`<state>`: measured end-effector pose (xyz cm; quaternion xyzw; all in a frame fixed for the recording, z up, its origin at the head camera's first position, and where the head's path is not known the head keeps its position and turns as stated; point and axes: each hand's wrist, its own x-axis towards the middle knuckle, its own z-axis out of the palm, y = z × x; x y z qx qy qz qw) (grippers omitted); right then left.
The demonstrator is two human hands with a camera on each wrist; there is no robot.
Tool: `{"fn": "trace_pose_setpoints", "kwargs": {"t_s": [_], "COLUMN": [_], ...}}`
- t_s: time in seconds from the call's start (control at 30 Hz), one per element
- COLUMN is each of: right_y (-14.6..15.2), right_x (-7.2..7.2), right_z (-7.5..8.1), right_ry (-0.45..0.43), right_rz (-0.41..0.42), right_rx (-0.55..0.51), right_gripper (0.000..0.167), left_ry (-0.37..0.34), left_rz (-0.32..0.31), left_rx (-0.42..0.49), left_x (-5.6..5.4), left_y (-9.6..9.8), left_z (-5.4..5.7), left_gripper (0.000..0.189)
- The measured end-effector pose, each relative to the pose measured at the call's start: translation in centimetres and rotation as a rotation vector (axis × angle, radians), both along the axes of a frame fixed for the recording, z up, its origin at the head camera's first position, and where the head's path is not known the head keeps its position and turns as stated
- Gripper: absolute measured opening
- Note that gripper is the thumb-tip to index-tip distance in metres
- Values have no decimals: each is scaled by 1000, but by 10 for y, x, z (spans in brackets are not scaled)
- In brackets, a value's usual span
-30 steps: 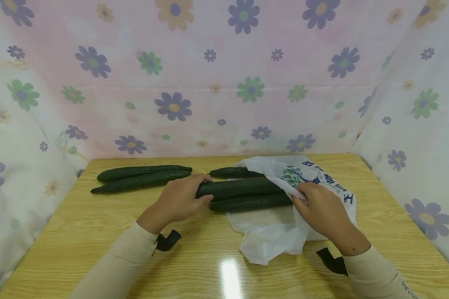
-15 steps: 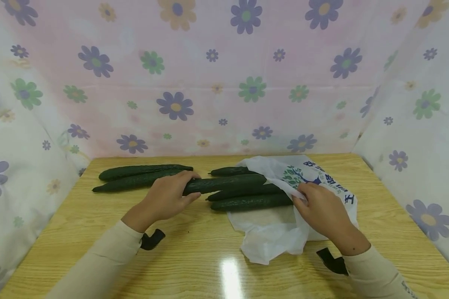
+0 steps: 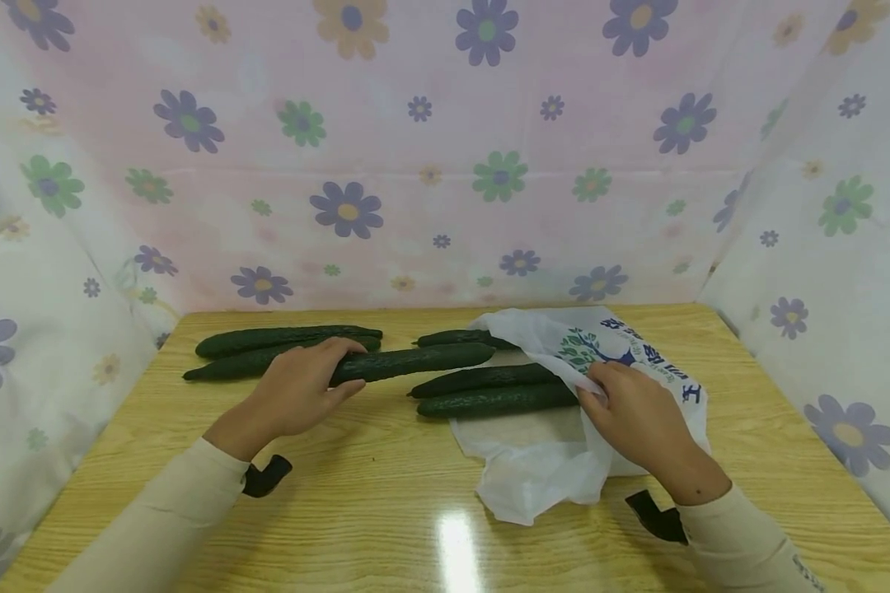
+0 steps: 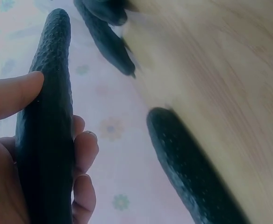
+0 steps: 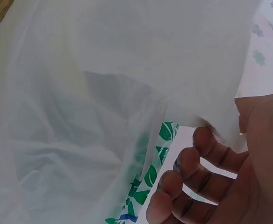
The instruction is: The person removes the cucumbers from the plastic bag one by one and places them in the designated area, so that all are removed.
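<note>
My left hand [image 3: 297, 383] grips a long dark green cucumber [image 3: 423, 360] by its left end. In the left wrist view the thumb lies along one side of this cucumber [image 4: 52, 107], with the fingers curled round the other. On the right, my right hand [image 3: 641, 424] pinches the mouth edge of a white plastic bag [image 3: 541, 486] with green and blue print. Two cucumbers, one farther back [image 3: 482, 379] and one nearer [image 3: 497, 401], stick out of the bag side by side. Behind them another cucumber [image 3: 460, 338] shows its tip, its right end hidden by the bag.
Two more cucumbers, a rear one [image 3: 267, 338] and a front one [image 3: 226, 366], lie together at the table's back left, partly behind my left hand. The wooden table [image 3: 371, 511] ends against a flowered cloth [image 3: 415, 272], which also hangs along both sides.
My left hand has drawn the cucumber leftward out of the bag, uncovering the one beneath. The right hand keeps its hold on the bag edge in the same place.
</note>
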<state>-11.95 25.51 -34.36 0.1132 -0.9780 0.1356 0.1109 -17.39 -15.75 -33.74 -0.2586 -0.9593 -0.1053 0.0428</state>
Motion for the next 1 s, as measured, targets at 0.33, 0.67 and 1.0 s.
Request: {"fn": "trace_pose_setpoints", "kwargs": {"t_s": [0.33,0.67,1.0], "right_y": [-1,-2,-1], "right_x": [-1,-1,-1], "right_z": [-1,-1,-2], "right_ry": [-3,-1,-8], "right_rz": [3,6,7], "right_rx": [-4,-5,-7], "right_gripper": [13,14,13], "left_ry": [5,6,-31], "left_rz": [15,32,34], "left_rx": [-34,-74,-72], "left_x": [2,1,0], "left_y": [-28,-56,-80], "left_z": [-1,-3,-11], "left_gripper": [51,52,50]}}
